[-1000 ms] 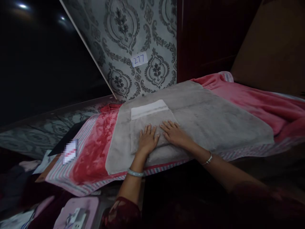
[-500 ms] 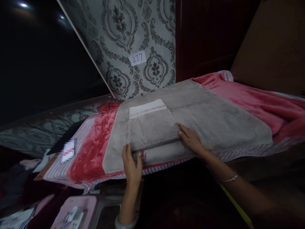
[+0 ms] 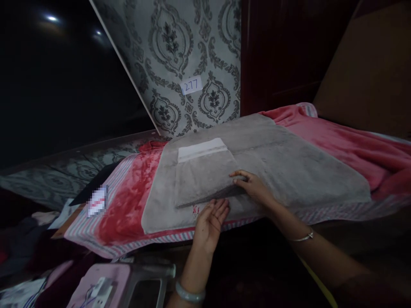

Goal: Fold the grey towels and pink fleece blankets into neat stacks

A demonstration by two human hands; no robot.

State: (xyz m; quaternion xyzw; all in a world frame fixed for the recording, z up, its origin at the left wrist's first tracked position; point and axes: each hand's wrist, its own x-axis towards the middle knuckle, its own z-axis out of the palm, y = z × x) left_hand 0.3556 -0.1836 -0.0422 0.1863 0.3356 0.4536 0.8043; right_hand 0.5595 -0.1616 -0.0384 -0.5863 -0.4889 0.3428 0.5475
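A folded grey plush cloth (image 3: 205,175) with a white band (image 3: 202,149) along its far edge lies on a larger grey plush cloth (image 3: 289,162). A small red mark (image 3: 195,209) shows on the grey fabric just in front of the fold. My right hand (image 3: 253,186) has its thumb and fingers curled at the folded cloth's near right corner, and a dark gap shows under that edge. Palm up, my left hand (image 3: 212,222) lies at the near edge with its fingers stretched out, the tips close to the fold.
Under the grey fabric is a red blanket (image 3: 128,201) with a striped border. Patterned wallpaper (image 3: 170,38) with a "277" note (image 3: 192,85) rises behind. A large black screen (image 3: 64,77) leans at left. A pink-topped stool (image 3: 99,278) stands below, lower left.
My left hand has moved right along the near edge and turned palm up. My right hand has shifted slightly left, its fingers now curled at the corner. The view has tilted a little.
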